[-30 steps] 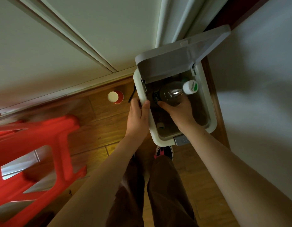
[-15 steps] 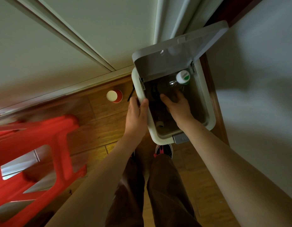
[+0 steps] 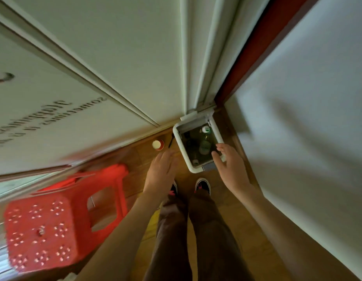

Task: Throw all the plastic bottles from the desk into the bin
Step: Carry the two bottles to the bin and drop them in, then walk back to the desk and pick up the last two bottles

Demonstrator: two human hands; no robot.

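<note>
A white bin (image 3: pixel 181 148) stands on the wooden floor in the corner, its lid swung up against the wall. Inside it lie plastic bottles, one with a white and green cap (image 3: pixel 205 129) at the far end. My left hand (image 3: pixel 161 171) hovers to the left of the bin, fingers relaxed, holding nothing. My right hand (image 3: pixel 228 166) hangs above the bin's near right corner, fingers spread and empty. Both hands are apart from the bin.
A red paper cup (image 3: pixel 157 144) stands on the floor left of the bin. A red plastic stool (image 3: pixel 54 216) fills the lower left. White wall panels run behind, a white surface lies on the right. My feet (image 3: pixel 202 185) stand just before the bin.
My right hand has let go of the bottle, which now lies in the bin. My left hand has left the bin's rim. Both hands have risen, the view has pulled back and up.
</note>
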